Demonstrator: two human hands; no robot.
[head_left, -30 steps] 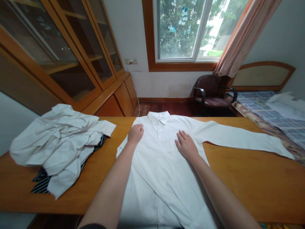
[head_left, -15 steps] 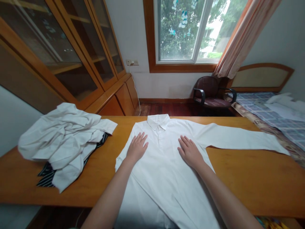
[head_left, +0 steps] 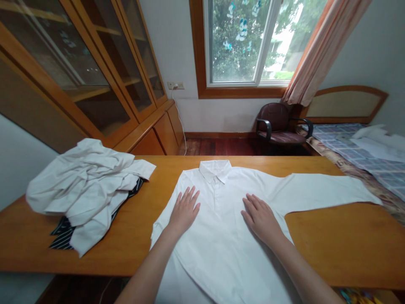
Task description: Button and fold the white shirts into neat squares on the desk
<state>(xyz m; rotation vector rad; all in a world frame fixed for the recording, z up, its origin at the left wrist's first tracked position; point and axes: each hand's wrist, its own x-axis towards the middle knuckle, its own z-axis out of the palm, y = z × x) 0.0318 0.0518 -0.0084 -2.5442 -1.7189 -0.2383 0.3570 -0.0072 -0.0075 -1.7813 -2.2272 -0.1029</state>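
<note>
The white collared shirt (head_left: 218, 240) lies front up on the wooden table (head_left: 335, 240), its collar (head_left: 215, 172) near the far edge and its lower part running past the near edge and out of view. Your left hand (head_left: 184, 211) rests palm down on the chest to the left of the placket, fingers straight and spread. Your right hand (head_left: 261, 217) lies on the other side, fingers extended and closer together, gently bent. Neither grips the cloth; how hard they press, you can't tell from here.

For good smoothing, keep both palms low and even, press lightly, and work outward from the placket so the buttons stay in line. Don't drag both hands towards you: the overhang could pull the collar down with it. The right-hand sleeve (head_left: 329, 188) reaches well out to the side, so mind its creases at the shoulder. A diagonal edge by your left forearm may be the other sleeve or just a fold. Keep your left elbow off the crumpled white garment (head_left: 88, 177) and black striped cloth (head_left: 63, 238).
</note>
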